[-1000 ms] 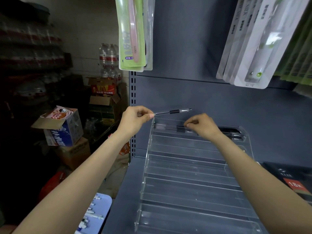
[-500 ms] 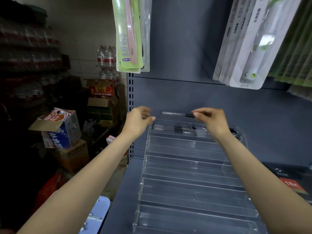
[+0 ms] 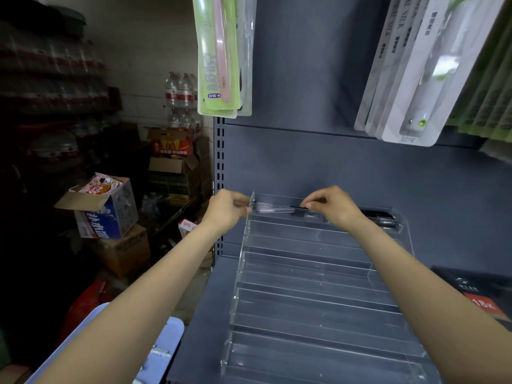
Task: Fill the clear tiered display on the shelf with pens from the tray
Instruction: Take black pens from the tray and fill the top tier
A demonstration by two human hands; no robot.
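The clear tiered display stands on the grey shelf. My right hand pinches a clear pen with a black grip and holds it level in the top tier. My left hand is at the display's upper left wall, fingers loosely curled against it, and I see nothing held in them. Several dark pens lie at the right end of the top tier. The lower tiers hold nothing. The light blue tray shows at the bottom left with pens in it.
Packaged toothbrushes hang above, a green pack at the left and white packs at the right. A black box marked 18K lies right of the display. Cardboard boxes crowd the floor on the left.
My left hand passed the pen to my right hand and let go. My right hand lowered the pen into the top tier, and my left hand moved to the display's left wall.
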